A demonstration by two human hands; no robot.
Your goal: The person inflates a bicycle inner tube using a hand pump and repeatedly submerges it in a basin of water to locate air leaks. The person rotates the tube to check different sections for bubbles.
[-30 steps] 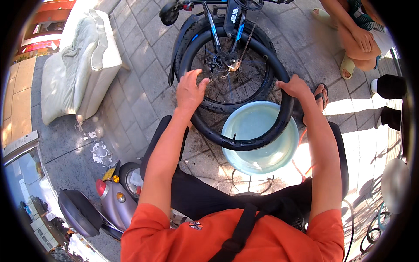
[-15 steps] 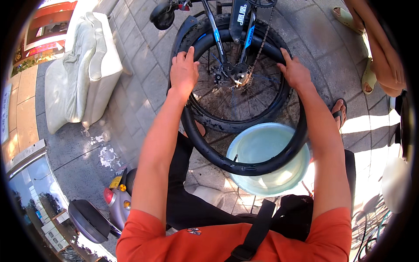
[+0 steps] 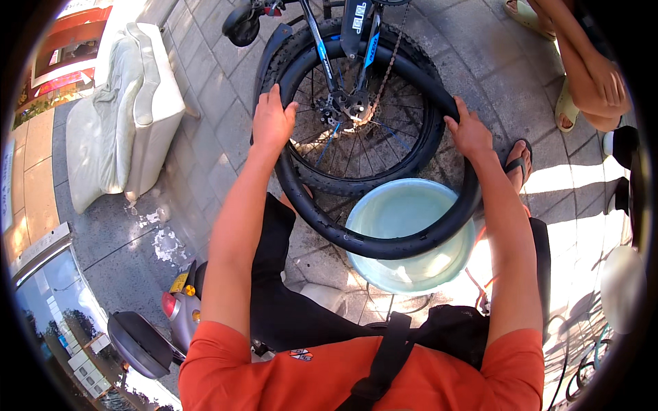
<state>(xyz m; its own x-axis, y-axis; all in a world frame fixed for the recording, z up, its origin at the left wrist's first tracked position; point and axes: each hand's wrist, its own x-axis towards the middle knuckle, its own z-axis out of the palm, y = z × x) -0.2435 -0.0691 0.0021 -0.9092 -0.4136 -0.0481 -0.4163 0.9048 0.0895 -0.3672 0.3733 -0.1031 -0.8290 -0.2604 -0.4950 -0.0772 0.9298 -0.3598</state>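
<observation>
An inflated black inner tube [image 3: 384, 246] forms a large ring in front of me, its surface spotted with small wet-looking marks. My left hand [image 3: 273, 122] grips the ring's left side, and my right hand [image 3: 471, 131] is closed round its right side. The tube's near part hangs across a pale blue-green basin [image 3: 411, 279] that seems to hold water. Beyond lies the bicycle's wheel [image 3: 391, 179], with a knobby black tyre, sprocket and chain [image 3: 388, 79]. The tube's far side overlaps this wheel. The tube's valve is not visible.
A worn pale sofa seat [image 3: 127, 116] stands at the left. A scooter's rear [image 3: 179, 312] is near my left elbow. At the upper right are another person's hand [image 3: 606, 81] and light green sandals [image 3: 566, 106]. A foot in a black flip-flop [image 3: 519, 164] is right of the basin.
The tube has turned in my hands: the valve stem seen over the basin before is now out of sight. My right hand has shifted along the ring. The whole view has moved slightly.
</observation>
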